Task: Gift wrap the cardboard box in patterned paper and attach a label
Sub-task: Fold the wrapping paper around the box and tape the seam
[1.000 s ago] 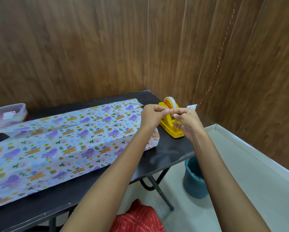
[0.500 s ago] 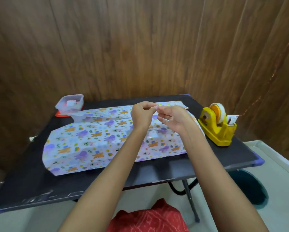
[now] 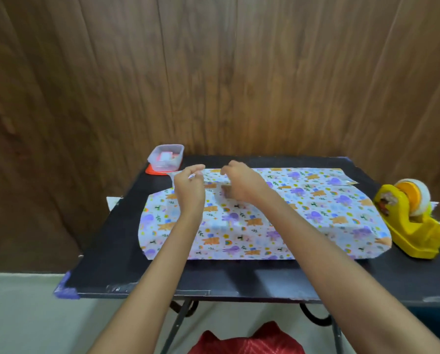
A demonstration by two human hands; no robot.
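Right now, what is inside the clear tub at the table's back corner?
Through the tub wall, small white and pinkish pieces show, too blurred to identify. The tub stands on a flat red piece; its bottom layer cannot be seen.
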